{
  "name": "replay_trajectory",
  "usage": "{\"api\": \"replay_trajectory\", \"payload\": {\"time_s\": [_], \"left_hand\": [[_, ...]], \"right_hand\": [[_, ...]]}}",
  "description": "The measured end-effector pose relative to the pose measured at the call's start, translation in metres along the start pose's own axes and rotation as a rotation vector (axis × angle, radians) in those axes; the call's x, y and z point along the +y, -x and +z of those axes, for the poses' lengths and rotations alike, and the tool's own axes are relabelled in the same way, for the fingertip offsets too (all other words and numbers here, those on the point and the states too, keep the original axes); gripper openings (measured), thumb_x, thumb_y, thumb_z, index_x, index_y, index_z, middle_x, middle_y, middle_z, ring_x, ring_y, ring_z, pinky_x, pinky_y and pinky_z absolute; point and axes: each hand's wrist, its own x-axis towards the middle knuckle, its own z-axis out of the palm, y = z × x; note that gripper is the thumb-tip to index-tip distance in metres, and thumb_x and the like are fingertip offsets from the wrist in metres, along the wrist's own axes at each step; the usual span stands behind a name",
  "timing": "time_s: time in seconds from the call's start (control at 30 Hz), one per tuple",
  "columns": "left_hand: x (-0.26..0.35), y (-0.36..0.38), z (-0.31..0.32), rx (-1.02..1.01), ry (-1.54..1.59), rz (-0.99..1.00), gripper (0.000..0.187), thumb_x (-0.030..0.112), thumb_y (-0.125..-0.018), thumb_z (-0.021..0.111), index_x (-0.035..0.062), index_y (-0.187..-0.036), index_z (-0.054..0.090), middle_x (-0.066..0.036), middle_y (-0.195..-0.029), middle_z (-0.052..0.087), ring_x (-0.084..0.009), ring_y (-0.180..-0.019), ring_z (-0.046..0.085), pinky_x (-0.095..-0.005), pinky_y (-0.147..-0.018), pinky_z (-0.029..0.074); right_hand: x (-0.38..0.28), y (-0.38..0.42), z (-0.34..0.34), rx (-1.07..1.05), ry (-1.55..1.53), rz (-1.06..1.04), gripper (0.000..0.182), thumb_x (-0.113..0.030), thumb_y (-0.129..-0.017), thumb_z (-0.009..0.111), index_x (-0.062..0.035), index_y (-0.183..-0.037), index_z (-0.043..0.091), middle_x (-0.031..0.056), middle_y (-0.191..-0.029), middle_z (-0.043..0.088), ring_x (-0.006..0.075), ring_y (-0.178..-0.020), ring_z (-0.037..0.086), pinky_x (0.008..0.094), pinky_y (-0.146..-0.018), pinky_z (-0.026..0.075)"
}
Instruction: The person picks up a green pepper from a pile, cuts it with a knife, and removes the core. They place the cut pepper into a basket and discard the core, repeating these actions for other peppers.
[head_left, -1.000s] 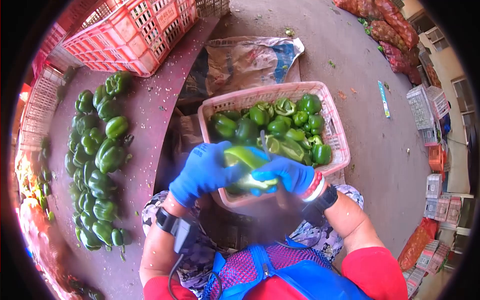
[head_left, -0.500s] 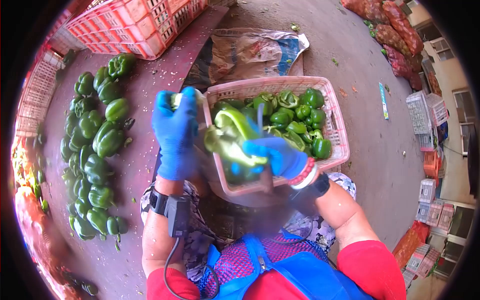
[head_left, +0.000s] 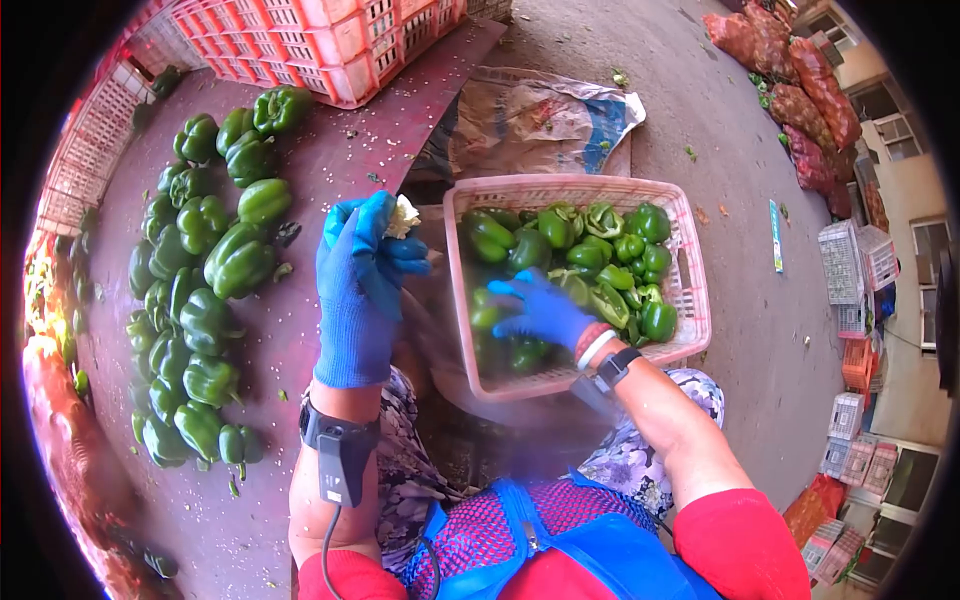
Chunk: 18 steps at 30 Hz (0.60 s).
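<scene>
left hand [head_left: 362,285] in blue glove is up over the table [head_left: 300,330] edge, grip closed on a pale pepper core [head_left: 403,216] at the fingertips. right hand [head_left: 540,308] is down inside the pink basket [head_left: 690,260], fingers spread over the cut green peppers [head_left: 600,255]; i can't tell if it has hold of one. whole peppers [head_left: 205,270] lie in a row on the table, left of the left hand.

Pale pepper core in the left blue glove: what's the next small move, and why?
Probably drop the pale pepper core clear of the pink plastic basket: the left hand holds it above the dark red table, while the right hand is down among the cut green peppers.
</scene>
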Motion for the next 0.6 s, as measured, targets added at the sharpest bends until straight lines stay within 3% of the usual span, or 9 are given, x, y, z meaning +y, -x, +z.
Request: {"api": "replay_trajectory", "payload": {"time_s": [0.03, 0.13, 0.17, 0.27, 0.37, 0.47, 0.53, 0.6], "left_hand": [[0.001, 0.001, -0.003, -0.012, 0.048, -0.021, 0.011, 0.02, -0.098, 0.062, 0.0101, -0.102, 0.059, -0.013, -0.089, 0.064, -0.0197, -0.066, 0.057, -0.0291, -0.058, 0.048], [0.004, 0.006, -0.014, -0.062, 0.119, -0.025, 0.012, 0.022, -0.098, 0.063, 0.0101, -0.102, 0.062, -0.014, -0.091, 0.066, -0.021, -0.068, 0.06, -0.0297, -0.06, 0.051], [0.005, 0.008, -0.018, -0.064, 0.13, -0.02, 0.013, 0.022, -0.099, 0.061, 0.0097, -0.103, 0.061, -0.012, -0.091, 0.065, -0.0196, -0.069, 0.059, -0.0299, -0.061, 0.05], [0.01, 0.014, -0.024, -0.029, 0.15, -0.018, 0.015, 0.023, -0.101, 0.058, 0.0089, -0.107, 0.059, -0.009, -0.091, 0.063, -0.0167, -0.072, 0.058, -0.0303, -0.064, 0.049], [0.015, 0.018, -0.026, 0.05, 0.134, -0.018, 0.015, 0.022, -0.101, 0.057, 0.009, -0.108, 0.061, -0.009, -0.091, 0.062, -0.0169, -0.075, 0.059, -0.0298, -0.065, 0.05], [0.026, 0.024, -0.043, 0.059, 0.101, 0.027, 0.016, 0.022, -0.1, 0.058, 0.0086, -0.109, 0.061, -0.009, -0.091, 0.061, -0.0178, -0.077, 0.06, -0.0295, -0.067, 0.051], [0.045, 0.038, -0.063, 0.06, 0.069, 0.055, 0.018, 0.022, -0.099, 0.06, 0.0079, -0.109, 0.061, -0.01, -0.091, 0.061, -0.019, -0.077, 0.062, -0.0301, -0.067, 0.052], [0.07, 0.079, -0.072, 0.178, -0.277, 0.238, 0.016, 0.015, -0.092, 0.062, 0.0061, -0.106, 0.06, -0.012, -0.092, 0.062, -0.02, -0.072, 0.062, -0.0312, -0.063, 0.054]], "right_hand": [[0.001, 0.0, 0.0, -0.024, 0.046, -0.091, 0.081, -0.048, -0.073, 0.084, -0.0164, -0.142, 0.055, 0.0189, -0.133, 0.052, 0.0404, -0.117, 0.058, 0.0434, -0.101, 0.048], [0.006, 0.008, 0.015, 0.008, 0.137, -0.04, 0.086, -0.045, -0.073, 0.084, -0.01, -0.143, 0.05, 0.0177, -0.126, 0.057, 0.0377, -0.117, 0.058, 0.0411, -0.102, 0.048], [0.008, 0.011, 0.021, 0.084, 0.138, -0.091, 0.074, -0.041, -0.076, 0.083, -0.0044, -0.133, 0.053, 0.0168, -0.119, 0.061, 0.0366, -0.11, 0.061, 0.0423, -0.095, 0.051], [-0.01, 0.005, 0.003, -0.102, 0.079, 0.195, 0.057, -0.038, -0.077, 0.081, -0.0047, -0.116, 0.057, 0.017, -0.116, 0.061, 0.0378, -0.101, 0.064, 0.0456, -0.086, 0.053], [-0.002, 0.01, 0.01, 0.017, 0.035, 0.16, 0.053, -0.032, -0.076, 0.081, -0.0071, -0.115, 0.056, 0.0177, -0.118, 0.057, 0.041, -0.097, 0.064, 0.0495, -0.083, 0.052], [0.004, 0.016, 0.029, 0.257, 0.396, -0.065, 0.048, -0.029, -0.078, 0.079, -0.0095, -0.116, 0.057, 0.0193, -0.111, 0.058, 0.0394, -0.093, 0.064, 0.0483, -0.081, 0.052], [-0.006, 0.02, 0.022, 0.11, 0.382, -0.08, 0.044, -0.031, -0.08, 0.077, -0.0118, -0.114, 0.059, 0.019, -0.106, 0.061, 0.0383, -0.092, 0.064, 0.048, -0.08, 0.052], [-0.005, 0.014, 0.018, 0.027, 0.314, -0.132, 0.039, -0.035, -0.083, 0.073, -0.0146, -0.114, 0.063, 0.0176, -0.101, 0.062, 0.0375, -0.094, 0.063, 0.048, -0.082, 0.052]]}}
